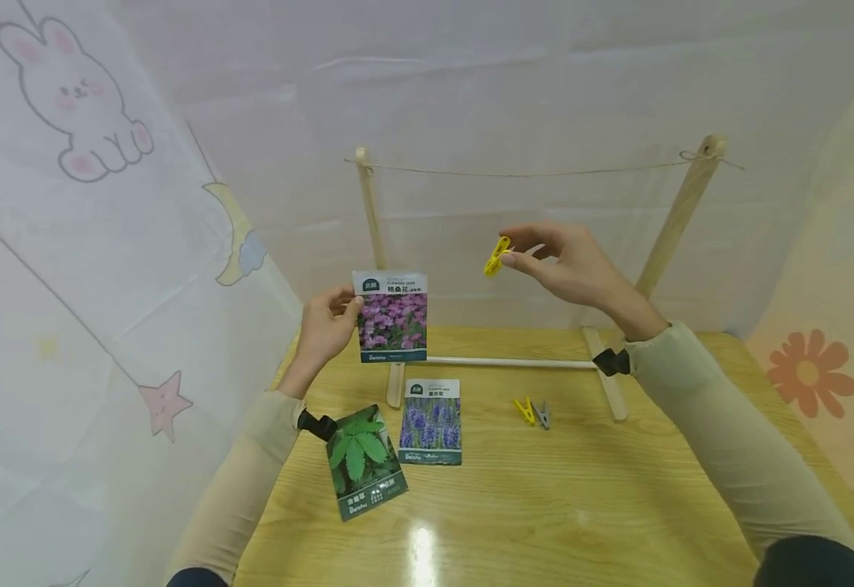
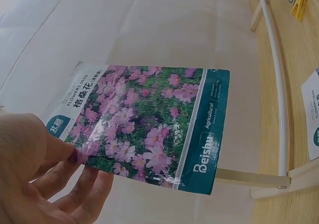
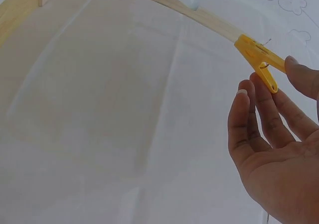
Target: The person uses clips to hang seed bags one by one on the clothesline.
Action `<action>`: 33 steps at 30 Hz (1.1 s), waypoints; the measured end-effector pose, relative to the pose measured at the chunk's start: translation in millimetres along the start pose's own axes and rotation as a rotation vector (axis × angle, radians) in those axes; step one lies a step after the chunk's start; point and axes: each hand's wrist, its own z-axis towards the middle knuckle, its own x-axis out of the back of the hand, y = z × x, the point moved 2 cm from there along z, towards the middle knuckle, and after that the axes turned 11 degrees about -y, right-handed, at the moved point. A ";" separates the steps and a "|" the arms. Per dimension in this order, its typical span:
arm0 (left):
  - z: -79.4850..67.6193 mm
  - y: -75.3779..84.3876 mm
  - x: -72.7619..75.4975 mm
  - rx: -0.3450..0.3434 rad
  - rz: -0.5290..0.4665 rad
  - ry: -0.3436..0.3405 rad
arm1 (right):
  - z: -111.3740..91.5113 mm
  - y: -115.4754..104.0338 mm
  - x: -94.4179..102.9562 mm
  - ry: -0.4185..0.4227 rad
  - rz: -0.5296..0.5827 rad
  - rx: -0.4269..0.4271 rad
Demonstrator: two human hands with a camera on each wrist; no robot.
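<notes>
My left hand [image 1: 329, 322] pinches a seed packet [image 1: 394, 326] with pink flowers by its left edge, thumb on the printed front. In the left wrist view the same packet [image 2: 144, 124] shows its picture and teal bottom band. Off to the right, my right hand [image 1: 569, 265] holds a yellow clothespin [image 1: 497, 256] by its handles, between thumb and fingers. The right wrist view shows this clothespin [image 3: 256, 59] with its handle ends against the thumb and fingertips. Both hands are raised above the table, below the height of a string [image 1: 515, 174].
The string runs between two wooden posts [image 1: 679, 216] joined by a low white rod [image 1: 507, 362]. On the table [image 1: 529, 505] lie a purple-flower packet [image 1: 431, 422], a green-leaf packet [image 1: 365, 461], and a yellow clothespin [image 1: 524, 410] beside a grey one [image 1: 541, 415].
</notes>
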 end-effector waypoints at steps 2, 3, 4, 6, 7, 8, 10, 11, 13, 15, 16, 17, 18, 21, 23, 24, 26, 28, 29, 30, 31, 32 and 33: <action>1.3 1.3 0.3 0.003 -0.002 0.001 | 4.4 -2.6 1.8 -0.001 -0.009 0.009; 1.9 1.9 0.3 0.004 0.000 0.000 | 6.5 -4.1 2.7 0.000 -0.012 0.014; 2.5 2.6 0.4 0.000 0.001 0.000 | 8.5 -5.5 3.6 -0.001 -0.013 0.018; 3.9 3.2 -0.1 -0.006 -0.004 0.001 | 12.0 -8.1 5.3 -0.003 -0.021 0.022; 4.5 3.8 -0.4 -0.011 -0.008 0.001 | 13.5 -9.3 6.1 -0.003 -0.024 0.025; 5.3 4.3 -0.6 -0.017 -0.008 0.000 | 14.8 -10.3 6.9 -0.003 -0.026 0.028; 6.7 5.4 -1.1 -0.025 -0.010 0.002 | 17.3 -12.2 8.3 -0.003 -0.030 0.032; 7.4 5.9 -1.3 -0.027 -0.011 0.002 | 18.6 -13.0 9.0 -0.002 -0.032 0.038; 8.6 7.4 -1.1 -0.030 -0.009 0.004 | 21.2 -14.4 10.1 -0.001 -0.026 0.048; 9.6 9.0 -0.6 -0.030 -0.011 0.010 | 23.7 -16.2 11.4 0.003 -0.023 0.057; 10.2 9.6 -0.2 -0.030 -0.012 0.013 | 25.0 -17.2 11.9 0.004 -0.022 0.061; 10.7 10.2 0.2 -0.031 -0.014 0.015 | 26.5 -18.1 12.2 0.005 -0.021 0.063; 11.2 10.8 0.6 -0.032 -0.013 0.019 | 27.9 -19.2 12.5 0.005 -0.021 0.062; 13.0 11.8 1.5 -0.040 -0.014 0.032 | 32.3 -22.0 13.0 0.006 -0.021 0.055; 14.2 12.2 1.6 -0.050 -0.015 0.035 | 35.4 -23.1 13.2 0.008 -0.026 0.050; 14.7 12.4 1.4 -0.053 -0.016 0.036 | 36.7 -23.7 13.5 0.011 -0.028 0.048; 15.9 12.6 0.9 -0.055 -0.016 0.038 | 39.0 -24.5 14.2 0.019 -0.031 0.046; 16.8 13.6 0.5 -0.053 -0.016 0.040 | 40.9 -25.0 14.7 0.024 -0.036 0.046; 17.1 14.3 0.5 -0.051 -0.015 0.041 | 41.6 -25.3 14.9 0.025 -0.038 0.047; 17.6 14.7 0.5 -0.047 -0.017 0.044 | 42.2 -25.6 15.1 0.026 -0.037 0.047; 18.1 15.5 0.6 -0.042 -0.021 0.045 | 42.8 -25.8 15.4 0.025 -0.036 0.047; 18.8 16.6 1.0 -0.040 -0.025 0.045 | 43.1 -26.1 15.7 0.024 -0.035 0.047; 19.4 18.2 1.4 -0.038 -0.032 0.043 | 43.5 -26.4 16.2 0.023 -0.039 0.048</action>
